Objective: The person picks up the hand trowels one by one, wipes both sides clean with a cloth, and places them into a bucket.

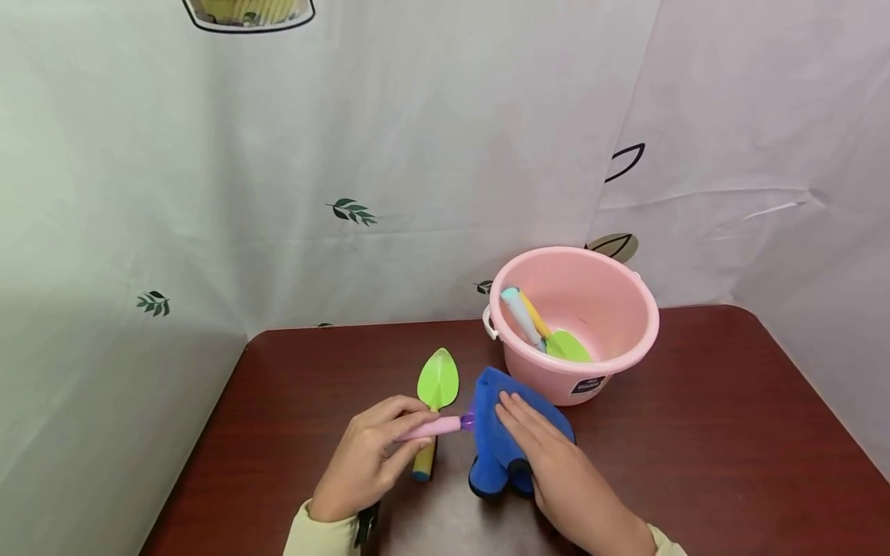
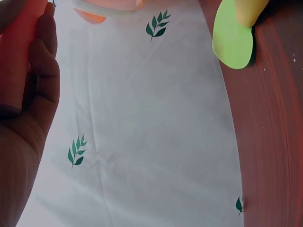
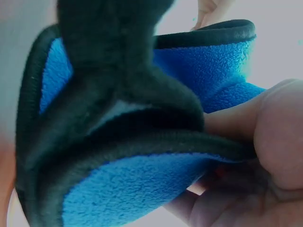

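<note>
My left hand (image 1: pixel 375 448) pinches the pink handle (image 1: pixel 436 428) of a tool between thumb and fingers. Its short purple neck (image 1: pixel 468 421) meets a blue cloth with black edging (image 1: pixel 518 421), and the tool's head is hidden there. On the cloth lies my right hand (image 1: pixel 556 463), fingers fairly straight on top. From the right wrist, the fleece cloth (image 3: pixel 132 184) is caught between thumb (image 3: pixel 284 132) and fingers. The pink handle (image 2: pixel 19 56) also shows in the left wrist view. Beneath the left hand, a toy trowel with a green blade (image 1: pixel 439 378) and yellow handle lies on the table.
A pink bucket (image 1: pixel 629 363) stands behind the cloth at the right. Inside it are a green trowel (image 1: pixel 566 346) with a yellow handle and a light-blue handle (image 1: pixel 521 315). The dark red table (image 1: pixel 730 432) backs onto a white patterned curtain (image 1: pixel 417 154).
</note>
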Demonstrator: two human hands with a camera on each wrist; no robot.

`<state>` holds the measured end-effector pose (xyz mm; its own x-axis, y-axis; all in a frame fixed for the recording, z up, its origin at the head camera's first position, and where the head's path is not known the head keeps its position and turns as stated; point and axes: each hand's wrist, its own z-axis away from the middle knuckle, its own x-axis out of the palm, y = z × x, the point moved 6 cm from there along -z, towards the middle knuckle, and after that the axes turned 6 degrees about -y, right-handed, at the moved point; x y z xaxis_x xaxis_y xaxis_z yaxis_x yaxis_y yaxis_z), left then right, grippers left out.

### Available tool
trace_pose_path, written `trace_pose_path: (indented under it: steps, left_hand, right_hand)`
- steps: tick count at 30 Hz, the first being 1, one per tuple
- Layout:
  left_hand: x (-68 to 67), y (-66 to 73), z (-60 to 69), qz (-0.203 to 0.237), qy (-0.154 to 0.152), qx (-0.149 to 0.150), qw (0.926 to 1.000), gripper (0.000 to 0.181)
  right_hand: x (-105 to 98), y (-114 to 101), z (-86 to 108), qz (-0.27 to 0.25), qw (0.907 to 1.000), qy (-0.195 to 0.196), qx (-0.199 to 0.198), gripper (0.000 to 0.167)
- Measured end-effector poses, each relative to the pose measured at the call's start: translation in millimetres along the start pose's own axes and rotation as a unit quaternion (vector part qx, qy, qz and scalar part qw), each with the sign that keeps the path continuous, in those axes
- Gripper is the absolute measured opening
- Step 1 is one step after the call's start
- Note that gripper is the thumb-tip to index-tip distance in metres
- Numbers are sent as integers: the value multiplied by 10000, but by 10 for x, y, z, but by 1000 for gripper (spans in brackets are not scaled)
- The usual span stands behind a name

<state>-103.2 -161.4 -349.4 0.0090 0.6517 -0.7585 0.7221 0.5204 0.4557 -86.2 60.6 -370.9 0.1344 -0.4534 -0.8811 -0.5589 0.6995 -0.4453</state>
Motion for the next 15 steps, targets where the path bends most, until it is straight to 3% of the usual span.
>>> trace_pose_path:
  steps: [5, 10, 15]
  left_hand:
    - [-69, -21, 30, 119, 78, -95, 9999, 23]
    - [-121, -29, 46, 180, 143, -122, 9997, 33]
    - [-122, -46, 46, 284, 77, -176, 9994, 36]
  right_hand:
    - [-40, 39, 2, 276, 9989, 371, -109, 68]
    - [-65, 54, 9, 435, 9962, 697, -278, 68]
    - [-57, 93, -2, 336, 9982, 498, -21, 66]
